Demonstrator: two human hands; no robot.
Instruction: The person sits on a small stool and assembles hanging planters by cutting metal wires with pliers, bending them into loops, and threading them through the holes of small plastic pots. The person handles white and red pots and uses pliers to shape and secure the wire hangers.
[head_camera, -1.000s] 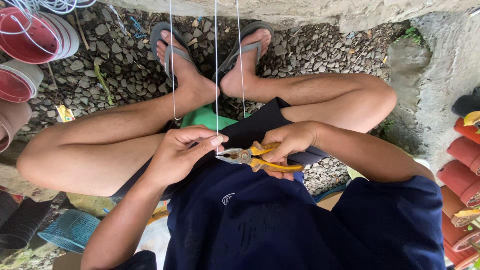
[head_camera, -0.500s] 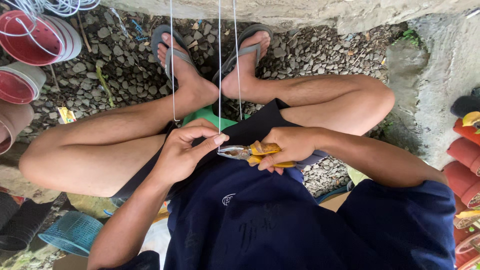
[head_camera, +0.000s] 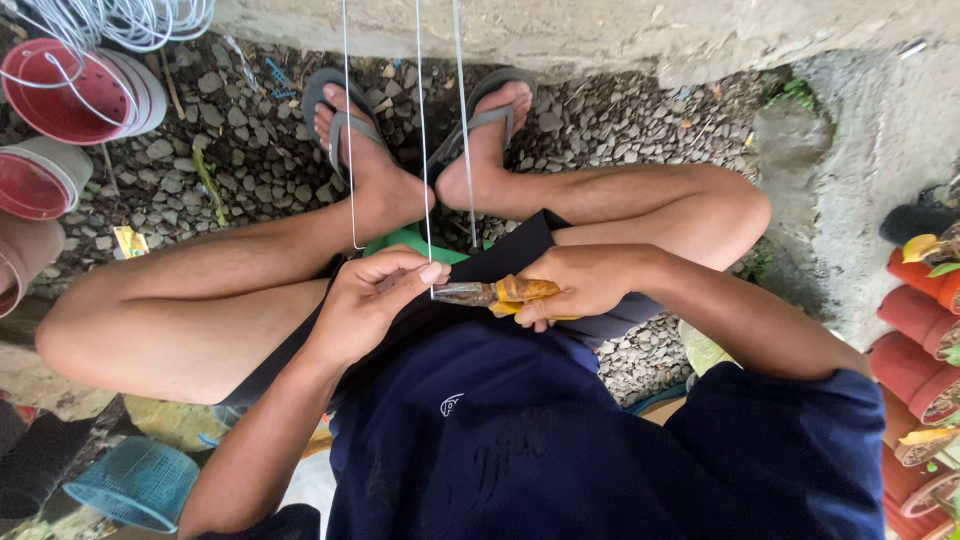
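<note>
I sit cross-legged on gravel, looking down at my lap. My right hand (head_camera: 580, 283) grips yellow-handled pliers (head_camera: 490, 293), jaws pointing left toward the middle white wire (head_camera: 422, 140). My left hand (head_camera: 375, 300) pinches the lower end of that wire between thumb and forefinger, right at the plier jaws. Two more thin white wires hang on either side, the left wire (head_camera: 347, 130) ending in a small hook and the right wire (head_camera: 462, 130) ending near my shorts. All three run up out of view.
Red and white plant pots (head_camera: 70, 95) with a coil of white wire (head_camera: 130, 20) lie upper left. Terracotta-coloured pots (head_camera: 920, 330) stack at right. A blue mesh basket (head_camera: 135, 483) sits lower left. A concrete wall (head_camera: 620, 30) runs behind my sandalled feet.
The pliers' jaws have closed in on the middle wire, and my left fingers have tightened around its end. My legs and the hanging wires stay in place.
</note>
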